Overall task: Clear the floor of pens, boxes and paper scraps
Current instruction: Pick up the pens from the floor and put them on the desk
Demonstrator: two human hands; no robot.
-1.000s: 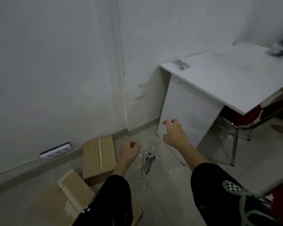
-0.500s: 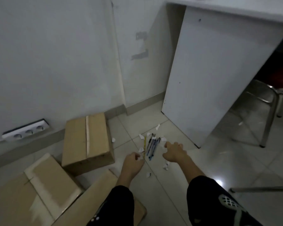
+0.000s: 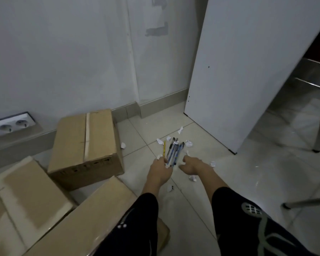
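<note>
From the head view, the left hand [image 3: 160, 171] reaches the near ends of the pens [image 3: 173, 153], which lie bunched on the tiled floor [image 3: 248, 182] with a yellow one at their left. Its fingertips are curled under and hidden behind the knuckles, so whether they grip a pen cannot be told. The right hand [image 3: 191, 166] is just beside the bunch, fingers loosely bent, with nothing seen in them. Crumpled paper scraps [image 3: 189, 143] are strewn around the pens and hands, small and blurred. One taped box [image 3: 85, 145] stands by the wall; the flattened boxes [image 3: 31, 191] at lower left are cut off by the frame and partly covered by a black sleeve [image 3: 137, 224]. Half a second ago both hands were short of the pens and further apart; the desk panel [image 3: 238, 71] now fills more of the frame.
</note>
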